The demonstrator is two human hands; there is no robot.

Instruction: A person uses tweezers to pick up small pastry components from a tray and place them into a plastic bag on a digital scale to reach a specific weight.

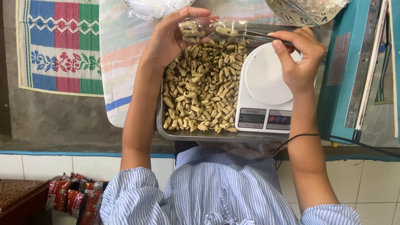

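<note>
My left hand holds a small clear plastic bag open above a steel tray; a few snack pieces sit in the bag. My right hand grips a thin metal utensil whose tip carries some pieces at the bag's mouth. The tray's left part is heaped with pale, finger-shaped snacks flecked with green. A white digital kitchen scale with a bare round platform stands in the tray's right part, under my right hand.
A teal sealing machine stands right of the tray, with a black cable running from it. A perforated metal strainer and a plastic bag lie beyond. A colourful woven mat is at left; red snack packets lie on the floor.
</note>
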